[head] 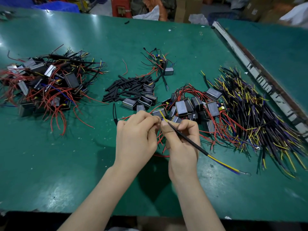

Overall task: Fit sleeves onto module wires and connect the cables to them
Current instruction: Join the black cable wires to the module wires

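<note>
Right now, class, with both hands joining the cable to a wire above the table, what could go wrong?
1. The cable hangs free past the right hand; its ring end could snag and tug the joint apart.
2. The red wires under the left hand may tangle and drag neighbouring modules.

A black-jacketed cable, pinched at its upper end, slants down to the right, its yellow and blue cores ending near a ring terminal. Its upper yellow core meets thin red module wires at the fingertips. Short black sleeves lie heaped at centre. Grey box modules with red leads cluster just beyond, touching a large sheaf of black, yellow and blue cables fanned out to the right. A tangled heap of assembled modules sits well apart at left.
</note>
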The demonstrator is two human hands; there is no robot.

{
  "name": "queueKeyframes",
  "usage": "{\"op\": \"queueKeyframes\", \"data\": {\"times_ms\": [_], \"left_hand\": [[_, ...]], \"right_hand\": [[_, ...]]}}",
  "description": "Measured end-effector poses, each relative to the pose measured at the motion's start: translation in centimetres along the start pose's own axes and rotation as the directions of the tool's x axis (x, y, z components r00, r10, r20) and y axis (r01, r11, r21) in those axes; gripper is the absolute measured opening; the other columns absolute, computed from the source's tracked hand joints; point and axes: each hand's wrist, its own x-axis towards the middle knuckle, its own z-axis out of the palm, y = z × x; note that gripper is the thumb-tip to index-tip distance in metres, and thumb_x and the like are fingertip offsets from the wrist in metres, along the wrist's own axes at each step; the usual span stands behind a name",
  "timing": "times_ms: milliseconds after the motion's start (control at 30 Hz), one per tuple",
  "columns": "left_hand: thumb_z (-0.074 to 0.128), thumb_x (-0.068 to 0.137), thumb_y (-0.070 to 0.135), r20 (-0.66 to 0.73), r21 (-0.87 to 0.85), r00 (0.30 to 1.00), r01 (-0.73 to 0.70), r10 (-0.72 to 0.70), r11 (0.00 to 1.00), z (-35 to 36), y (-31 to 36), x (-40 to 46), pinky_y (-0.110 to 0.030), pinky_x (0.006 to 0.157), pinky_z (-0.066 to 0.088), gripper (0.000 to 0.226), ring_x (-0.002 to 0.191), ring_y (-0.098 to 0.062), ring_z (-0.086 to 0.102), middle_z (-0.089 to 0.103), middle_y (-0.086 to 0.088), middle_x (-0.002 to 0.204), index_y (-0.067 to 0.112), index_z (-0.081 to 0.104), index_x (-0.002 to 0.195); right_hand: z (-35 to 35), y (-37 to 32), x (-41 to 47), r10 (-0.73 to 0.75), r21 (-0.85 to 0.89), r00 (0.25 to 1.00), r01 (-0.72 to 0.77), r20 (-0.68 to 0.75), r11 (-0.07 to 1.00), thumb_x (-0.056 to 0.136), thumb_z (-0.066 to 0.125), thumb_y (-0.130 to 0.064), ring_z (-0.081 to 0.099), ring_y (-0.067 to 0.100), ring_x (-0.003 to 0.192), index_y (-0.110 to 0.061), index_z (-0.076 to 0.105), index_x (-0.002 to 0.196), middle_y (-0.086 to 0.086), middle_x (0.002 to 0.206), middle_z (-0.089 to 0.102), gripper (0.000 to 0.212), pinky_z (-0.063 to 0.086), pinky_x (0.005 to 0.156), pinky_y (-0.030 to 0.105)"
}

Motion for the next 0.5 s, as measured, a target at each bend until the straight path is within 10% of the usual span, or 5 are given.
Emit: {"op": "queueKeyframes", "data": {"times_ms": [267, 500], "left_hand": [[0.051, 0.087, 0.041, 0.186, -0.227, 0.965, 0.226, -0.186, 0.947, -0.9, 0.0, 0.0, -0.047, 0.092, 0.042, 0.017, 0.103, -0.008, 0.056, 0.064, 0.017, 0.099, 0.039, 0.067, 0.093], [0.054, 0.094, 0.025, 0.214, -0.500, 0.923, 0.384, -0.319, 0.776, -1.3, -0.4, 0.4, -0.039, 0.093, 0.050, 0.014, 0.097, -0.011, 0.065, 0.071, 0.006, 0.095, 0.029, 0.067, 0.096]], "right_hand": [[-0.7, -0.6, 0.7, 0.055, -0.054, 0.997, -0.058, -0.062, 0.997, 0.073, 0.070, -0.004, 0.051, 0.004, 0.054, -0.019, 0.044, 0.079, -0.004, 0.072, 0.067, 0.030, 0.039, 0.050, 0.014], [-1.3, -1.0, 0.7, 0.138, -0.072, 0.988, -0.143, -0.073, 0.987, 0.068, 0.072, -0.020, 0.040, 0.008, 0.047, -0.024, 0.054, 0.075, 0.005, 0.077, 0.063, 0.020, 0.032, 0.043, 0.015]]}}
